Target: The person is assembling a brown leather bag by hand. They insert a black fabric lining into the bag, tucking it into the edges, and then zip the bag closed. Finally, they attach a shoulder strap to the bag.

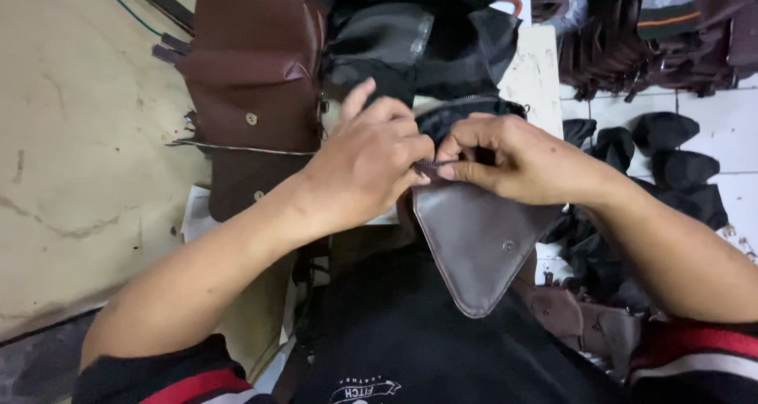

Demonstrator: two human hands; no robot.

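Observation:
My left hand point(369, 161) and my right hand point(517, 159) meet at the top edge of a dark brown leather pouch point(478, 242) with a pointed lower end and a small snap stud. Both hands pinch the zipper edge of that pouch between thumb and fingers. The fingertips nearly touch each other. The pouch hangs down over my lap, against my black shirt. Part of its black lining point(442, 120) shows behind the hands.
A brown leather flap bag point(253, 72) with studs lies on the worn beige table point(71, 151) at the left. Black fabric pieces point(426, 33) are piled behind it. Several black pieces point(671, 167) lie on the white tiled floor at right, with brown leather items point(600, 49) stacked beyond.

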